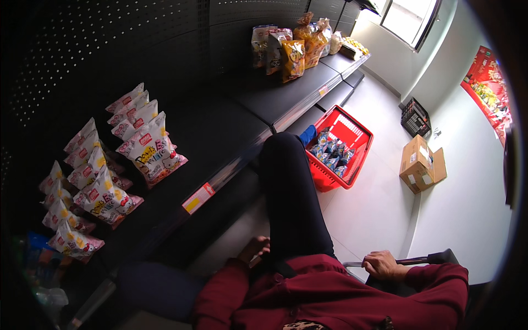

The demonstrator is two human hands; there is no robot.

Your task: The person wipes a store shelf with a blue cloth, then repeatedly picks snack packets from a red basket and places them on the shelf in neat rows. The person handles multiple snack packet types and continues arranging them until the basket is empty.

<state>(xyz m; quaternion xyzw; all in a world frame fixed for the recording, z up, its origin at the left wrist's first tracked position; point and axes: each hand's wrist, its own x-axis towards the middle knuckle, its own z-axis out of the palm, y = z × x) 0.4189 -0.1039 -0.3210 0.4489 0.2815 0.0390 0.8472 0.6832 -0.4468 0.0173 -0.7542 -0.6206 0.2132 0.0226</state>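
My left hand point(256, 249) is in shadow beside my bent leg, its fingers curled; whether it holds anything cannot be made out. My right hand point(381, 264) is closed over a metal bar point(406, 261) with a dark end piece, at my right side. On the black shelf point(206, 123) to my left stand white-and-pink snack bags point(150, 150), lined up in several rows. Past my knee, a red plastic shopping basket point(358, 165) sits on the floor, with small dark-blue snack packets point(330, 154) inside.
Farther along the shelf stand orange bags point(293, 60) and other snack bags. Price labels point(199, 198) run along its front edge. By the wall on the right are an open cardboard box point(416, 163) and a black crate point(414, 116). Blurred blue packages point(45, 251) lie at lower left.
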